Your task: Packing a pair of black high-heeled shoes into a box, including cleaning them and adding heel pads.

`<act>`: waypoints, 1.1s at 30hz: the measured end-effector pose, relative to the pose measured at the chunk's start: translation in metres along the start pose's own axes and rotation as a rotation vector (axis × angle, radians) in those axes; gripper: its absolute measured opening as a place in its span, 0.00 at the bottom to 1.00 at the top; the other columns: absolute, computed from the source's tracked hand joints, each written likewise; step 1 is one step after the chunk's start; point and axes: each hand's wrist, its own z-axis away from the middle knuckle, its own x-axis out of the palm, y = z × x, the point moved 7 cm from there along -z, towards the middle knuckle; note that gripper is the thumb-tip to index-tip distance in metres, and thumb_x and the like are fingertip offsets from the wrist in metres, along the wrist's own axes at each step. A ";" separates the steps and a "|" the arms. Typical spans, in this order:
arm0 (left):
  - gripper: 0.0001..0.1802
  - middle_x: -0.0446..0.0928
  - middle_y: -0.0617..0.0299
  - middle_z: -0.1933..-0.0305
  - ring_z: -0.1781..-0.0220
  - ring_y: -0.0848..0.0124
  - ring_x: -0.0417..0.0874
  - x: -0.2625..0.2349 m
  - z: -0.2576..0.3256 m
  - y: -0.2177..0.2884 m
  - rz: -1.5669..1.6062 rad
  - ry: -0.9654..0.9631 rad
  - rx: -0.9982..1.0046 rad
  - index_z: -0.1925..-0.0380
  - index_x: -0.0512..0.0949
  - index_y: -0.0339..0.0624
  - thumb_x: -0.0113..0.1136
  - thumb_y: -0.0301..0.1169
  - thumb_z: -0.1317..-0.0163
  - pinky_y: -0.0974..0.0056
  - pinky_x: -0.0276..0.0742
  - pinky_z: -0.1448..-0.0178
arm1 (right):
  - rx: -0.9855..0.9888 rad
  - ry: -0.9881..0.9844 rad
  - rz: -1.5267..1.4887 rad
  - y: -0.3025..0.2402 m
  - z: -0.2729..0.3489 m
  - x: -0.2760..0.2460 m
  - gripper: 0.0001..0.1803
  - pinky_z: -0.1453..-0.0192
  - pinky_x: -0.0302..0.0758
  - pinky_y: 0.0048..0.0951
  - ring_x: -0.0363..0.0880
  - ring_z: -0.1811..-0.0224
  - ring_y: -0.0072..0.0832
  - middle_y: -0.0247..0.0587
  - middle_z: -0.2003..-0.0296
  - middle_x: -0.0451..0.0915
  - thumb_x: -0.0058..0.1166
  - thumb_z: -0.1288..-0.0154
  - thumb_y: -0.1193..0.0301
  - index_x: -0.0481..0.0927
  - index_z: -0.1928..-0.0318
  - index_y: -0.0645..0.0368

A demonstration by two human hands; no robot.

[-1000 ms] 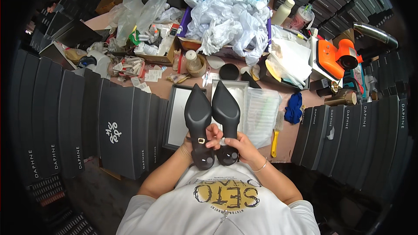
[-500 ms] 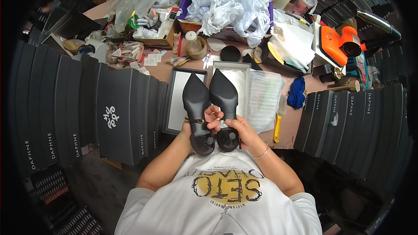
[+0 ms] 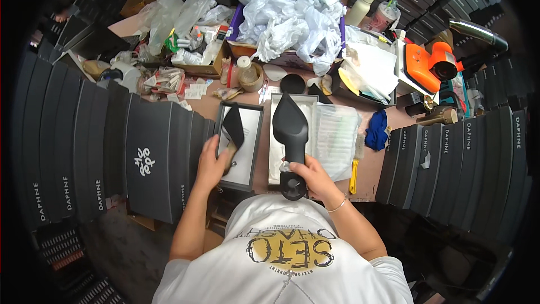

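Note:
My left hand (image 3: 210, 164) is closed on a black pointed-toe shoe (image 3: 234, 126), tilted on its side at the left grey box tray (image 3: 258, 141), which is white inside. I cannot tell whether the shoe touches the tray's bottom. My right hand (image 3: 316, 179) grips the other black shoe (image 3: 289, 121) near its heel. Its dark sole faces up and its toe points away from me. Beneath that shoe lies a second open tray with a pale inside (image 3: 276, 149). A bit of white material shows by my right fingers.
Grey shoeboxes stand in rows at left (image 3: 154, 146) and right (image 3: 444, 163). Beside the right tray lie translucent wrapping sheets (image 3: 336, 138), a yellow-handled brush (image 3: 353, 175) and a blue cloth (image 3: 377, 129). Crumpled white paper (image 3: 292, 19) fills a purple box behind; an orange appliance (image 3: 423, 67) stands far right.
The two shoes were side by side in front of me. My left hand has carried its shoe left to the grey tray and turned it sideways. The right shoe stays roughly where it was.

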 end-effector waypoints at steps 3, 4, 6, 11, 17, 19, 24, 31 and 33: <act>0.39 0.61 0.48 0.32 0.33 0.63 0.65 0.057 0.035 0.059 0.905 -0.425 -0.202 0.29 0.47 0.36 0.54 0.34 0.33 0.63 0.63 0.33 | -0.243 -0.008 0.642 -0.015 -0.007 0.025 0.23 0.61 0.77 0.33 0.80 0.66 0.38 0.54 0.62 0.78 0.60 0.42 0.64 0.73 0.53 0.69; 0.37 0.65 0.50 0.35 0.36 0.65 0.69 0.065 0.035 0.095 1.096 -0.503 -0.210 0.30 0.49 0.35 0.53 0.34 0.33 0.61 0.63 0.33 | -0.415 -0.041 0.811 -0.021 -0.004 0.039 0.24 0.60 0.77 0.36 0.80 0.64 0.44 0.57 0.59 0.78 0.61 0.43 0.64 0.73 0.53 0.69; 0.34 0.73 0.53 0.47 0.43 0.66 0.74 0.085 0.026 0.082 1.120 -0.436 -0.313 0.33 0.54 0.35 0.54 0.35 0.35 0.62 0.68 0.38 | -0.525 -0.115 1.044 -0.030 0.005 0.057 0.27 0.53 0.77 0.43 0.77 0.56 0.55 0.57 0.51 0.76 0.63 0.45 0.63 0.73 0.49 0.65; 0.35 0.77 0.52 0.56 0.49 0.61 0.78 0.046 0.011 0.084 1.419 -0.483 -0.084 0.36 0.58 0.34 0.53 0.34 0.45 0.58 0.71 0.40 | -0.415 0.171 0.382 -0.048 0.028 -0.036 0.23 0.41 0.70 0.33 0.75 0.45 0.33 0.44 0.47 0.76 0.58 0.38 0.69 0.74 0.43 0.61; 0.34 0.70 0.50 0.45 0.41 0.65 0.71 0.059 0.041 0.077 1.175 -0.458 -0.090 0.38 0.57 0.32 0.58 0.31 0.43 0.62 0.65 0.35 | -0.272 -0.103 0.514 0.003 0.024 0.052 0.55 0.34 0.64 0.34 0.66 0.34 0.41 0.56 0.36 0.65 0.68 0.47 0.60 0.45 0.27 0.60; 0.35 0.65 0.50 0.41 0.40 0.63 0.68 0.060 0.058 0.078 0.905 -0.369 0.034 0.38 0.58 0.32 0.61 0.34 0.41 0.63 0.64 0.36 | -0.179 -0.075 0.807 0.026 0.018 0.081 0.53 0.37 0.67 0.34 0.71 0.39 0.47 0.62 0.40 0.68 0.68 0.49 0.61 0.49 0.28 0.62; 0.27 0.74 0.45 0.44 0.41 0.56 0.75 0.046 0.044 0.085 0.322 -0.585 0.323 0.46 0.72 0.32 0.64 0.37 0.42 0.60 0.68 0.39 | -0.192 0.059 0.480 0.050 0.073 0.020 0.39 0.42 0.70 0.29 0.74 0.48 0.28 0.49 0.49 0.76 0.65 0.47 0.67 0.63 0.37 0.67; 0.13 0.78 0.50 0.60 0.53 0.54 0.79 0.194 0.043 0.120 -0.552 -0.094 0.991 0.60 0.80 0.38 0.57 0.25 0.47 0.53 0.76 0.49 | -0.203 0.425 0.221 0.033 0.175 -0.068 0.29 0.56 0.72 0.20 0.73 0.63 0.17 0.30 0.63 0.75 0.61 0.46 0.76 0.69 0.42 0.65; 0.10 0.78 0.51 0.60 0.53 0.55 0.79 0.244 0.006 0.083 -0.695 -0.390 0.756 0.64 0.81 0.41 0.58 0.26 0.48 0.53 0.75 0.50 | -0.244 0.426 0.241 0.045 0.190 -0.075 0.33 0.52 0.71 0.20 0.73 0.59 0.17 0.31 0.61 0.75 0.62 0.47 0.74 0.68 0.40 0.66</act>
